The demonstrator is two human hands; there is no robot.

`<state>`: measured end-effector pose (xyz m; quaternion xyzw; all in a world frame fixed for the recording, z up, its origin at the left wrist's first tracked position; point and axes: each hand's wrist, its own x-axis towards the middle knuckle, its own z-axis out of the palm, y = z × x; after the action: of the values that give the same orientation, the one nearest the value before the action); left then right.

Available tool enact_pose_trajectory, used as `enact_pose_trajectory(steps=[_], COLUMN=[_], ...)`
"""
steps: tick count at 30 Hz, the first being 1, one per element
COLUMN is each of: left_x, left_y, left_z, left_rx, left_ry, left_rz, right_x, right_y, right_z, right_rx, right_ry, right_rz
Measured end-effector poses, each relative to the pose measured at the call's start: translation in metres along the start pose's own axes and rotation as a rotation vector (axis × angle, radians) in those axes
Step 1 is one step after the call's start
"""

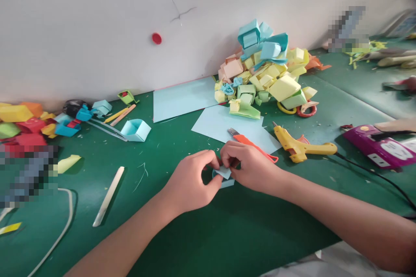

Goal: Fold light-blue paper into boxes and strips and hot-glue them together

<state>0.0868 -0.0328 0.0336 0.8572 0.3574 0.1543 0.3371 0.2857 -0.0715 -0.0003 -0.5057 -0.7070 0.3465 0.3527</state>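
Note:
Both hands meet over the green table around a small light-blue folded paper piece (224, 172). My left hand (195, 179) pinches it from the left with thumb and forefinger. From the right, the fingers of my right hand (248, 166) close on its other edge. Below the fingers shows a blue paper box wall (227, 183); whether it joins the upper piece I cannot tell. Just beyond my right hand lies an orange utility knife (251, 143), partly over a light-blue paper sheet (214, 123). A yellow glue gun (302, 145) rests to the right.
A heap of folded paper boxes (269, 73) stands against the wall. Further left are an open blue paper box (135, 130), a pale stick (108, 197) and colourful paper pieces (22, 121). At right are a purple power strip (378, 146) and a black cord (373, 178).

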Motion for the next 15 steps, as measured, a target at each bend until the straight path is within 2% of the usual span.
enact_pose_trajectory(steps=[2,6,10,12,15], left_x=[0.000,0.002,0.002,0.002,0.002], left_y=[-0.001,-0.001,0.000,0.001,0.002], left_z=[-0.004,-0.002,0.005,0.007,0.009], left_rx=[-0.095,-0.106,-0.115,-0.102,-0.070], left_ry=[-0.019,-0.034,-0.029,-0.016,0.001], left_rz=[0.026,-0.059,-0.112,-0.140,-0.180], right_x=[0.000,-0.001,-0.002,-0.003,-0.003], right_y=[0.001,0.001,-0.004,-0.007,-0.009], right_z=[0.000,-0.001,-0.007,-0.010,-0.011], right_rx=[-0.014,-0.055,-0.068,-0.049,-0.016], right_ry=[0.004,0.004,-0.087,-0.133,-0.136], right_rz=[-0.008,-0.030,-0.038,-0.014,0.060])
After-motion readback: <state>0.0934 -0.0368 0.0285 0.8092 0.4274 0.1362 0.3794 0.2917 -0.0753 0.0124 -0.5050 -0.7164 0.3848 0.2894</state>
